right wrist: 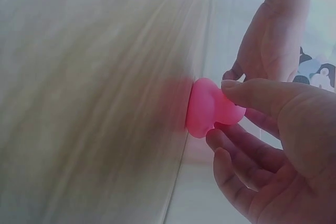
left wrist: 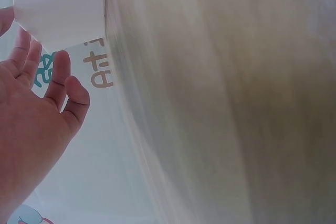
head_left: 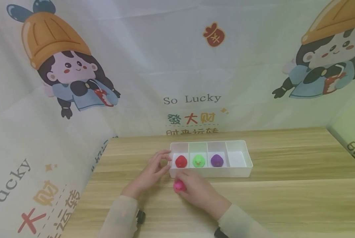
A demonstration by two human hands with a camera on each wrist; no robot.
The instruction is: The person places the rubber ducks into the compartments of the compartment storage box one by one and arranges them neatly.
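My right hand [head_left: 195,190] pinches a pink rubber duck [head_left: 179,185] between thumb and fingers, just in front of the tray's left part. In the right wrist view the duck [right wrist: 202,108] has its base right at the tabletop, with the thumb on its head. A long white tray [head_left: 213,172] with four-sided compartments in a row lies behind it. My left hand [head_left: 152,168] touches the tray's left end with loosely bent fingers. From the left, the compartments hold a red toy [head_left: 181,161], a green duck [head_left: 199,161] and a purple toy [head_left: 217,161]; the rightmost shows only its white floor.
The wooden table [head_left: 299,191] runs under everything. A printed cloth [head_left: 248,59] with cartoon figures and lettering hangs behind the table and along both sides. Dark wrist straps show at both sleeves.
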